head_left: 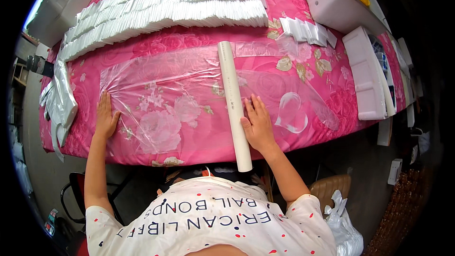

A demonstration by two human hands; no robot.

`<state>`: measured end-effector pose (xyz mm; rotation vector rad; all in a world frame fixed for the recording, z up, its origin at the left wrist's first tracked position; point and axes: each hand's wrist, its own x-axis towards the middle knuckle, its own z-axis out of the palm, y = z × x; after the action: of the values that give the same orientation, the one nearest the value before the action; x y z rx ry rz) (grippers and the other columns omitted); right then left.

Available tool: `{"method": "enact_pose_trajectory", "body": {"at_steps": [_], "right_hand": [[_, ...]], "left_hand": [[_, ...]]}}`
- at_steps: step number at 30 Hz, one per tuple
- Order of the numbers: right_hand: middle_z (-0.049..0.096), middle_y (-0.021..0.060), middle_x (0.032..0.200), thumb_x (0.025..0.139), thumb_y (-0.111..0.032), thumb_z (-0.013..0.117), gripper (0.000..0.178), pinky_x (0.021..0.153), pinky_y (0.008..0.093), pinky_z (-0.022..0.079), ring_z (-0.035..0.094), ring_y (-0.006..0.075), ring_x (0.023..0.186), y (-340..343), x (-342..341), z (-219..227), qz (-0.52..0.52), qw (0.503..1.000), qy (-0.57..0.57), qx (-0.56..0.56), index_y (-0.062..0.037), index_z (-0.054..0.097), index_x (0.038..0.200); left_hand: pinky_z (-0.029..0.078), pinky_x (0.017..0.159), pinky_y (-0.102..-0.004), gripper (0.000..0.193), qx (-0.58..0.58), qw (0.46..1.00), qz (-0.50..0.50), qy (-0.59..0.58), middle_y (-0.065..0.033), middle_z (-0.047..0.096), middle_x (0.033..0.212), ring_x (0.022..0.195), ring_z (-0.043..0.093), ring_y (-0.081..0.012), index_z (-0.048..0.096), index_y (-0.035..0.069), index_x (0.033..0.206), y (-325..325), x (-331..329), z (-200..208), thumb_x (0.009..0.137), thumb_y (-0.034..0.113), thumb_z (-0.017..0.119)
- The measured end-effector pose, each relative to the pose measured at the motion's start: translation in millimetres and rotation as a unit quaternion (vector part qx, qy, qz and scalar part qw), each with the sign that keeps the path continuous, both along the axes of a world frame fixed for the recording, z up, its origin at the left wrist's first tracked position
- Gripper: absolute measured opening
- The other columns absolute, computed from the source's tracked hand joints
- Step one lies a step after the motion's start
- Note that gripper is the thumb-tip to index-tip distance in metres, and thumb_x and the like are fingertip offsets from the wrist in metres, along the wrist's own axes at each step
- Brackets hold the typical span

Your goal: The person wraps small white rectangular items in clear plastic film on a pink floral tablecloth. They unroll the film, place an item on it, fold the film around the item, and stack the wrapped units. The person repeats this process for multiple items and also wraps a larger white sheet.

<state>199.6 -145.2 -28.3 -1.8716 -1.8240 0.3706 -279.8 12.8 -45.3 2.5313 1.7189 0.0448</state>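
A clear plastic sheet point(161, 90) lies spread over the pink flowered tablecloth, with creases fanning out from its left edge. Flat on that left edge rests my left hand point(106, 114), fingers stretched out. A white plastic pipe point(232, 104) lies across the sheet, running from the middle of the table past its front edge. My right hand point(257, 124) is beside the pipe on its right, palm down with fingers extended, the thumb touching or very near the pipe. More of the clear film shows to the right of the pipe.
Long rows of white folded packets point(166, 9) stand at the back. A few white packets point(308, 32) lie at the back right, near white foam boxes point(327, 0) and an open foam tray point(362, 76). White plastic bags point(61, 99) hang over the left edge. A brown chair point(330, 190) stands below right.
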Motion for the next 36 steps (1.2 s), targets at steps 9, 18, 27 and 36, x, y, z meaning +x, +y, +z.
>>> {"method": "enact_pose_trajectory", "body": {"at_steps": [9,18,27,36], "right_hand": [[0.024,0.0198,0.142,0.086,-0.039,0.049,0.062,0.107,0.0454,0.017,0.022,0.0360,0.131,-32.5,143.0,0.9,-0.081,0.983,-0.162,-0.042,-0.0044,0.034,0.134],[0.028,0.0183,0.141,0.083,-0.029,0.052,0.057,0.106,0.0517,0.013,0.022,0.0349,0.131,-19.9,119.0,2.3,-0.069,0.964,-0.255,-0.027,-0.0047,0.037,0.132],[0.033,0.0182,0.138,0.085,-0.030,0.052,0.054,0.107,0.0507,0.011,0.026,0.0317,0.130,-31.8,180.3,2.7,-0.109,0.968,-0.220,-0.041,-0.0059,0.039,0.131],[0.039,0.0179,0.133,0.085,-0.026,0.053,0.053,0.106,0.0488,0.017,0.032,0.0315,0.127,-56.9,266.1,5.6,-0.279,0.931,-0.225,-0.075,-0.0025,0.039,0.130]], "left_hand": [[0.010,0.109,-0.0431,0.075,0.130,0.988,-0.084,-0.018,-0.0187,0.013,0.146,0.136,0.009,-0.0344,0.016,0.002,0.140,-14.5,72.0,29.1,0.082,0.031,0.054],[0.016,0.108,-0.0441,0.071,-0.013,0.825,-0.513,-0.235,-0.0193,0.023,0.142,0.133,0.020,-0.0325,0.030,0.000,0.134,-86.9,395.0,53.2,0.083,0.047,0.047],[0.019,0.107,-0.0463,0.075,-0.011,0.797,-0.574,-0.191,-0.0182,0.041,0.130,0.127,0.032,-0.0316,0.040,-0.002,0.127,-83.3,443.1,32.2,0.075,0.050,0.055],[0.027,0.104,-0.0490,0.026,0.100,0.787,-0.604,-0.080,-0.0053,0.052,0.099,0.102,0.049,-0.0184,0.058,0.012,0.093,-75.8,419.8,50.3,0.068,0.017,0.061]]}}
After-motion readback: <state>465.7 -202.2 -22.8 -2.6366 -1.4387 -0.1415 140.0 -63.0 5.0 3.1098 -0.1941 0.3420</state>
